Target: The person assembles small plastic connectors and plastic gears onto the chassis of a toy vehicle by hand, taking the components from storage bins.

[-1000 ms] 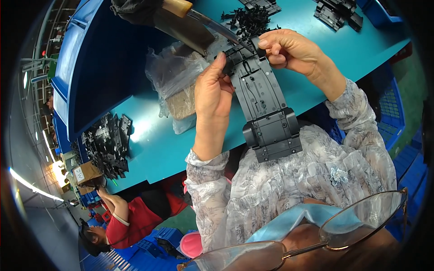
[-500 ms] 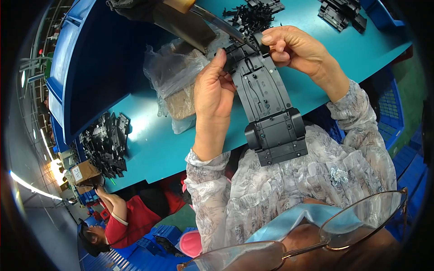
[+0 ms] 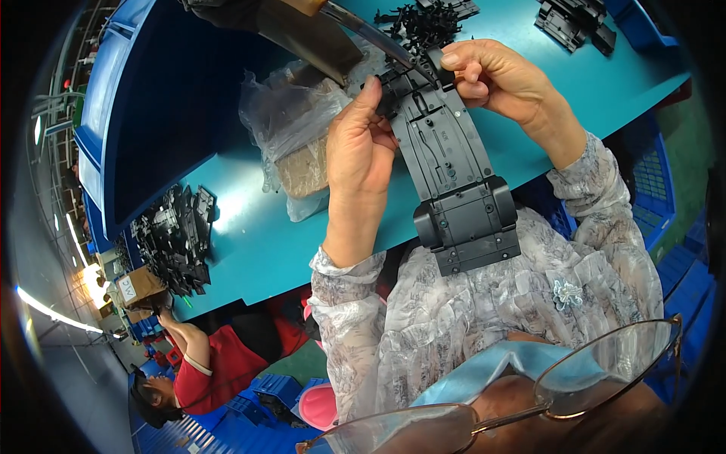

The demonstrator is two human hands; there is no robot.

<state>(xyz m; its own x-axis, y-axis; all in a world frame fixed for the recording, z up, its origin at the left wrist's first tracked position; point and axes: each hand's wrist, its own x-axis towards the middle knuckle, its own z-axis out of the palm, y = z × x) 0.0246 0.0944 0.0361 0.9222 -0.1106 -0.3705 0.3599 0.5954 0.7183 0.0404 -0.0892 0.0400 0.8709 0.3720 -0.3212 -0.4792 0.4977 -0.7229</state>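
Between my two hands is a long black plastic chassis plate (image 3: 446,144), like that of a toy car, with its near end over my lap. My left hand (image 3: 359,151) is closed on the plate's far left edge, thumb on top. My right hand (image 3: 495,79) is closed too, pinching the far right corner between thumb and fingers. A metal tool shaft (image 3: 378,41) with a yellowish upper part slants in from the top, its tip over the plate's far end. Whether the tip touches the plate, I cannot tell.
Behind the plate lies a heap of small black parts (image 3: 427,30). Beside my left hand is a plastic-wrapped brown block (image 3: 302,170). More black parts (image 3: 178,238) are piled at left, near a large blue bin (image 3: 113,98). A co-worker in red (image 3: 227,371) is at lower left.
The chassis plate has shifted slightly to the right at its near end. Both hands keep nearly the same grip on it.
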